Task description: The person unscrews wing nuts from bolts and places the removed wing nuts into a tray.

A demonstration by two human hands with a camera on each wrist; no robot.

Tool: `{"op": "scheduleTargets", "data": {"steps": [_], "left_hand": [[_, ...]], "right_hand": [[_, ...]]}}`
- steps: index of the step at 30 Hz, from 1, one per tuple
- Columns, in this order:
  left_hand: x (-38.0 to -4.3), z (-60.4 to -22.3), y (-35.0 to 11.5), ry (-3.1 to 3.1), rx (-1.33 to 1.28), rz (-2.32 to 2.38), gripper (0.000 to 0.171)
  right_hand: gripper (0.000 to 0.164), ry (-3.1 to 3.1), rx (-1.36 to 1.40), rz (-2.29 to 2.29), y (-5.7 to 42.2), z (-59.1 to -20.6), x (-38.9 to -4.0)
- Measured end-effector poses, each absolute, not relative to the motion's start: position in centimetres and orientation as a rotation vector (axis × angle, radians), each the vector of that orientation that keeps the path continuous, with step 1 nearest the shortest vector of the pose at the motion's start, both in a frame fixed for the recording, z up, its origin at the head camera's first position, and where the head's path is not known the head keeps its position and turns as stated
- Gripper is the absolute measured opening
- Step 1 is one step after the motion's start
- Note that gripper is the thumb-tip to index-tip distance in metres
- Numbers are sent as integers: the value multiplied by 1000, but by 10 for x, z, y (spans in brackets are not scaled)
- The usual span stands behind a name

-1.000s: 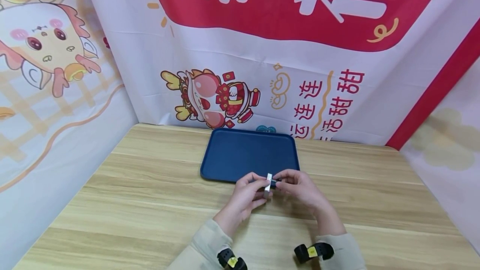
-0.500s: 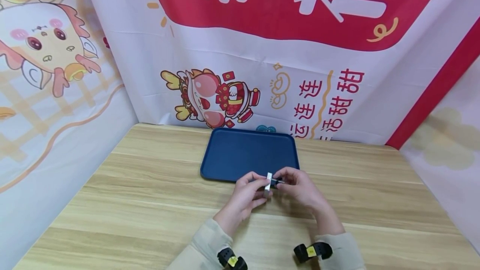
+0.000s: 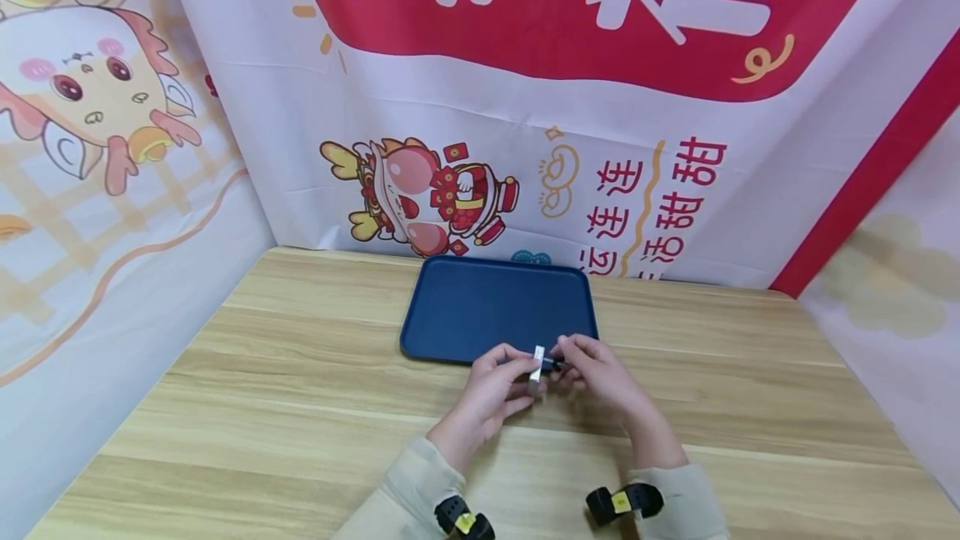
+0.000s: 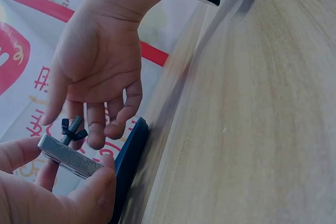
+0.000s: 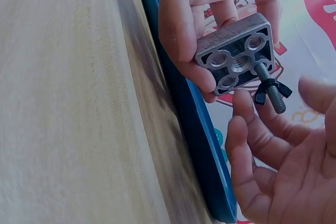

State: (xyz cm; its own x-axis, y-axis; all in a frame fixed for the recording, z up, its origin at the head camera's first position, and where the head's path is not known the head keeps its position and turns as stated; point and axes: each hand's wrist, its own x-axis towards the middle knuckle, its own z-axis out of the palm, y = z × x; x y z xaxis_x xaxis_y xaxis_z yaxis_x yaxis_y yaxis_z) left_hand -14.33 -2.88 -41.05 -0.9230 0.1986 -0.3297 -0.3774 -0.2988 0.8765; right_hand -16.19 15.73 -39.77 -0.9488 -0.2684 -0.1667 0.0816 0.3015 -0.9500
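My left hand (image 3: pixel 480 398) holds a square metal block (image 5: pixel 231 34) by its edges, thumb on one side and fingers on the other. One face of the block has several round holes and a threaded one in the middle. A threaded bolt (image 5: pixel 276 101) sticks out near one corner. On its shaft sits a black wing nut (image 5: pixel 261 96), spaced from the block, with bolt thread showing on both sides. My right hand (image 5: pixel 299 166) is around the bolt's free end, fingers loosely bent and thumb apart from the wing nut (image 4: pixel 79 133).
A dark blue tray (image 3: pixel 495 307) lies on the wooden table (image 3: pixel 300 407), just beyond the hands. Printed cloth (image 3: pixel 262 123) hangs behind the table and at both sides. Each wrist wears a black strap (image 3: pixel 642 500).
My right hand's fingers have shifted at the wing nut, and the thumb has come away from it. My left hand and the metal block have stayed in place.
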Motion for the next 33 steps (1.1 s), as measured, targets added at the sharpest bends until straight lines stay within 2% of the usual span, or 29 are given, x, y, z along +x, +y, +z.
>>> {"op": "scheduleTargets", "data": {"steps": [7, 18, 33], "left_hand": [[-143, -412, -28, 1598, -236, 2276, 8], [-143, -411, -30, 1591, -231, 2272, 8], [-142, -409, -32, 1582, -228, 2256, 10]], "right_hand": [[32, 2249, -98, -1700, 160, -397, -163], [31, 2264, -73, -1700, 160, -399, -162], [23, 2287, -169, -1677, 159, -401, -161]]}}
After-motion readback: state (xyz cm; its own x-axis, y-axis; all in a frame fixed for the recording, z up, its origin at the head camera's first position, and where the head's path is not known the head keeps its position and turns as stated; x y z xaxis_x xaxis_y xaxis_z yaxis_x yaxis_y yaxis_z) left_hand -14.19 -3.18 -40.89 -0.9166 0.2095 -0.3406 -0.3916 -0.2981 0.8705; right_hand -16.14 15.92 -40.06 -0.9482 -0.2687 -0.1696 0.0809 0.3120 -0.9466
